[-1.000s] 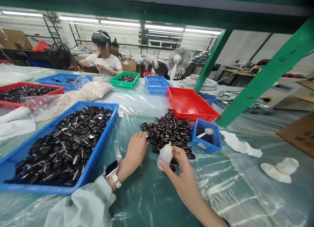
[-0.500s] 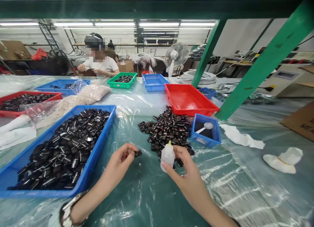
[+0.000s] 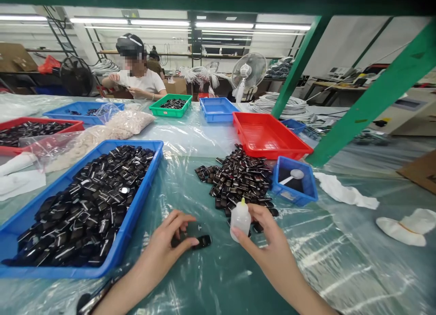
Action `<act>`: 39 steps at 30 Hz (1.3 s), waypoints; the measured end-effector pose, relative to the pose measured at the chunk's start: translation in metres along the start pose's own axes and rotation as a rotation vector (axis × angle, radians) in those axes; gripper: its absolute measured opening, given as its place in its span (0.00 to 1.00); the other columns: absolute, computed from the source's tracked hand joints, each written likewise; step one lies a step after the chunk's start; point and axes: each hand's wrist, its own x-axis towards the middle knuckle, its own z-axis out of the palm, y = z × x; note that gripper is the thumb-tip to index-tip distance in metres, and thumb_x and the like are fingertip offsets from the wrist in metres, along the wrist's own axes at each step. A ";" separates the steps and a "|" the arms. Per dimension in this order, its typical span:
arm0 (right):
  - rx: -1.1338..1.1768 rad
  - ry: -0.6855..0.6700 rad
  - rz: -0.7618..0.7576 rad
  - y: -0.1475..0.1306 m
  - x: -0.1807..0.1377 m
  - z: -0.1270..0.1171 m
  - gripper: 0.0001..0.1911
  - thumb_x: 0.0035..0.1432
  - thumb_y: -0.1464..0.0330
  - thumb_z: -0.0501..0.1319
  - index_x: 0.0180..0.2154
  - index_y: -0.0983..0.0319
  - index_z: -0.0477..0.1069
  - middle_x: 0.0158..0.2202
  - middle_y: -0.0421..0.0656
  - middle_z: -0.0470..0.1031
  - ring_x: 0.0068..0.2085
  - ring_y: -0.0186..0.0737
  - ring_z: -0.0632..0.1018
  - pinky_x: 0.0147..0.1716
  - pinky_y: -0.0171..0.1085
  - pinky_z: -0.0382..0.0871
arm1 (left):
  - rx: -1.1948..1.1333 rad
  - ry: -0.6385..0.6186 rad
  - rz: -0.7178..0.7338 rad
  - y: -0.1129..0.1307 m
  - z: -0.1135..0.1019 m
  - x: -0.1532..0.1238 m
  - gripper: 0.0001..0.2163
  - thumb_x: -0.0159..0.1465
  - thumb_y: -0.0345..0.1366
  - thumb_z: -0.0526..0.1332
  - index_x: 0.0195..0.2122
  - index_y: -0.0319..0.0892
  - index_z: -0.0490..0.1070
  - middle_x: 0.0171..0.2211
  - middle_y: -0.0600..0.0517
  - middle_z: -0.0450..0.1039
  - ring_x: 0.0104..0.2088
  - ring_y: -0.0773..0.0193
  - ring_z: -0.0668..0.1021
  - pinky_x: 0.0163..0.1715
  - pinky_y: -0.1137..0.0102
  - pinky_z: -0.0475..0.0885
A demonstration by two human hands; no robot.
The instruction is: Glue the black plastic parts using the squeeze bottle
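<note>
l hand (image 3: 164, 244) seen w/ thumb + index apart, thumb tip at left end of blk piece (image 3: 204, 241); piece laid on table (image 3: 211, 283), r of l hand, long axis approx l-r, l hand nearer. bottle (image 3: 240, 222) clamped upright in r hand (image 3: 267, 240).

To the left of the heap of black parts (image 3: 240, 178), a strip of tabletop (image 3: 175, 176) gives a hand passage to the heap's far left, bounded by the large blue tray (image 3: 144, 192). Behind the heap, to its right, the red tray (image 3: 269, 135) blocks the way; the small blue bin (image 3: 298, 197) closes its right side. Before it, the right hand (image 3: 264, 228) and white bottle (image 3: 240, 222) obstruct; the left hand (image 3: 166, 242) occupies its near left.
</note>
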 end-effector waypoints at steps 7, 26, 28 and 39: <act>-0.037 -0.034 -0.020 0.001 -0.004 -0.001 0.16 0.59 0.59 0.61 0.48 0.54 0.63 0.42 0.45 0.75 0.45 0.47 0.78 0.37 0.40 0.74 | 0.191 -0.067 0.184 0.008 0.018 0.000 0.09 0.68 0.41 0.59 0.45 0.44 0.72 0.44 0.44 0.72 0.44 0.45 0.73 0.42 0.52 0.70; -0.082 -0.053 -0.156 0.003 -0.017 0.001 0.18 0.59 0.64 0.63 0.50 0.50 0.65 0.45 0.42 0.77 0.45 0.43 0.79 0.39 0.35 0.75 | 0.054 -0.014 -0.041 0.012 0.015 -0.017 0.12 0.68 0.38 0.51 0.26 0.44 0.59 0.16 0.63 0.47 0.14 0.71 0.57 0.18 0.73 0.49; -0.034 -0.067 -0.124 0.000 -0.019 0.001 0.17 0.58 0.64 0.63 0.50 0.50 0.68 0.46 0.43 0.77 0.46 0.43 0.79 0.39 0.35 0.76 | 0.050 -0.021 -0.047 0.013 0.015 -0.018 0.13 0.68 0.39 0.53 0.25 0.44 0.59 0.16 0.63 0.47 0.14 0.71 0.57 0.18 0.73 0.49; 0.199 -0.215 0.010 -0.014 -0.021 -0.010 0.17 0.59 0.60 0.62 0.51 0.44 0.70 0.42 0.39 0.82 0.38 0.39 0.83 0.32 0.31 0.78 | -0.067 -0.001 0.086 0.019 -0.007 -0.024 0.09 0.74 0.42 0.44 0.45 0.48 0.60 0.36 0.52 0.67 0.33 0.62 0.72 0.33 0.69 0.67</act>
